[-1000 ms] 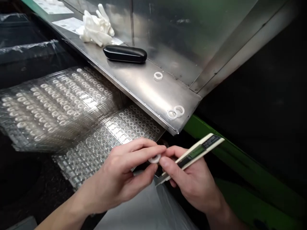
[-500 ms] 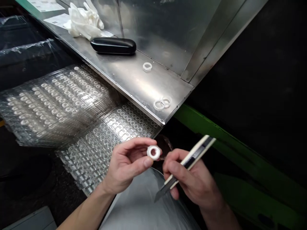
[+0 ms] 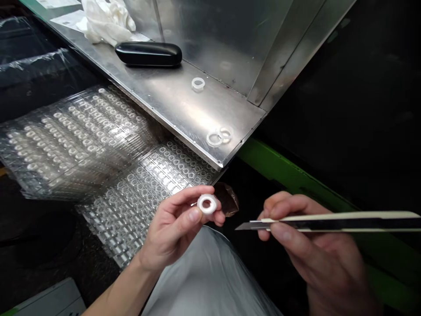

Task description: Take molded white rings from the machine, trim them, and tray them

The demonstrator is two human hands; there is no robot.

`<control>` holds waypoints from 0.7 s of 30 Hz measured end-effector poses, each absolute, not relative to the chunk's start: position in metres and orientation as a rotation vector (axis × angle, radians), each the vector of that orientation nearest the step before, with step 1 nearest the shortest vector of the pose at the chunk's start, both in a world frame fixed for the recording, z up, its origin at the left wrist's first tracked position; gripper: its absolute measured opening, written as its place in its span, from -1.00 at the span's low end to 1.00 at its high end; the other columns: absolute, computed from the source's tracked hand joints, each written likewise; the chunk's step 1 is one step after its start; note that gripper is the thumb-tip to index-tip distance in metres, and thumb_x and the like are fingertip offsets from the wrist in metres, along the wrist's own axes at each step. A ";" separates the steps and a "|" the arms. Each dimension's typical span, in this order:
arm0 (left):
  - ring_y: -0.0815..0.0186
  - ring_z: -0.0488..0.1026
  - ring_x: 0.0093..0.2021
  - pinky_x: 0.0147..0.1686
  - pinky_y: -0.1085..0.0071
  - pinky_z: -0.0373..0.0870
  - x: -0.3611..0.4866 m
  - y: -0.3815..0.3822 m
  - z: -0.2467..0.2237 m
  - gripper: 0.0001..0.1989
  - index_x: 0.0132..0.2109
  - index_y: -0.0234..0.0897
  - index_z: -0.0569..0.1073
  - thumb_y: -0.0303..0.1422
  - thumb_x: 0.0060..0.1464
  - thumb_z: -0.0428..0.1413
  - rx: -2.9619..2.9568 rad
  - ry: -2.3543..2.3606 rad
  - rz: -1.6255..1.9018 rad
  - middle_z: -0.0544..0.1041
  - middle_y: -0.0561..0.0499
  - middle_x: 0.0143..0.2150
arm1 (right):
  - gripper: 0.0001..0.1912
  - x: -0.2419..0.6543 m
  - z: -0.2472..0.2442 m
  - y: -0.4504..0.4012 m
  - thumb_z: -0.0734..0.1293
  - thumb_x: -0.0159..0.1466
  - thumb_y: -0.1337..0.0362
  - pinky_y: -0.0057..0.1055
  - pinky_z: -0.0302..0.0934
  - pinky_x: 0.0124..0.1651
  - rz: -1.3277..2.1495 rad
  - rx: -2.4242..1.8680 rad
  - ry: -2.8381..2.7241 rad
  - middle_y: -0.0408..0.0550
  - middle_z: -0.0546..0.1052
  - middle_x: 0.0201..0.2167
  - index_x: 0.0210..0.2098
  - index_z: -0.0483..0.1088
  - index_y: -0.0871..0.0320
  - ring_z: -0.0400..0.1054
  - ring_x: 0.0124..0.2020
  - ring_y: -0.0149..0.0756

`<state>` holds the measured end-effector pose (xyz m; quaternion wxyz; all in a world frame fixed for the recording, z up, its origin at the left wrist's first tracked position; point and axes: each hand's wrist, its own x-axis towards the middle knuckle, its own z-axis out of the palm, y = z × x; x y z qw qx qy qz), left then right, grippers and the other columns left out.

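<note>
Pinching a white ring (image 3: 208, 211) at lower centre, the left hand (image 3: 176, 230) slants upward, the right hand (image 3: 312, 250) at lower right clasping a level utility knife (image 3: 348, 223)

You are in what looks like a factory or workshop, judging by the bare sheet-metal ledge (image 3: 164, 90) before you, the stacked clear trays (image 3: 108, 160) lined with rows of matching white rings (image 3: 87, 142), the green beam (image 3: 276, 164) to your right and the utility knife (image 3: 345, 223) you grip.
</note>
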<state>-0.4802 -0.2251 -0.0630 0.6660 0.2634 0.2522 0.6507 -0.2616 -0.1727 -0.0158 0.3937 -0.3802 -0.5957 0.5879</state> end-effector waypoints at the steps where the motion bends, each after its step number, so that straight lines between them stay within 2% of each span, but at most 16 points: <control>1: 0.25 0.62 -0.14 -0.06 0.42 0.60 -0.481 -0.225 -0.064 -0.72 0.13 -0.22 0.59 -0.43 0.31 0.21 0.586 0.557 1.465 0.63 -0.07 -0.08 | -0.97 -0.263 -0.016 -0.173 0.40 0.41 0.26 -0.48 0.48 -0.28 1.476 -0.969 -1.510 -0.09 0.48 -0.22 -0.16 0.49 0.05 0.48 -0.35 -0.40; 12: 0.25 0.61 -0.14 -0.06 0.42 0.60 -0.482 -0.224 -0.065 -0.73 0.15 -0.29 0.57 -0.38 0.37 0.14 0.523 0.489 1.429 0.62 -0.10 -0.12 | -0.94 -0.280 0.000 -0.169 0.39 0.39 0.36 -0.42 0.50 -0.27 1.290 -0.946 -1.531 -0.06 0.51 -0.23 -0.16 0.50 0.07 0.51 -0.32 -0.33; 16: 0.25 0.61 -0.12 -0.05 0.42 0.60 -0.484 -0.225 -0.065 -0.73 0.15 -0.28 0.57 -0.41 0.38 0.12 0.517 0.479 1.436 0.62 -0.10 -0.10 | -0.93 -0.280 0.000 -0.171 0.35 0.43 0.31 -0.47 0.41 -0.38 1.296 -0.969 -1.571 -0.11 0.49 -0.32 -0.14 0.50 0.05 0.46 -0.39 -0.36; 19: 0.25 0.61 -0.12 -0.04 0.44 0.59 -0.485 -0.226 -0.063 -0.73 0.15 -0.27 0.57 -0.42 0.36 0.14 0.531 0.504 1.432 0.63 -0.10 -0.10 | -0.74 -0.280 -0.001 -0.170 0.34 0.41 0.33 -0.54 0.33 -0.45 1.300 -0.930 -1.816 -0.20 0.44 -0.43 0.06 0.51 -0.04 0.36 -0.49 -0.46; 21: 0.27 0.61 -0.13 -0.04 0.46 0.58 -0.486 -0.227 -0.062 -0.73 0.15 -0.28 0.57 -0.40 0.36 0.16 0.545 0.525 1.415 0.63 -0.09 -0.13 | -0.53 -0.284 -0.003 -0.168 0.34 0.36 0.42 -0.55 0.35 -0.38 1.281 -0.828 -2.032 -0.23 0.47 -0.39 0.21 0.44 -0.08 0.36 -0.47 -0.50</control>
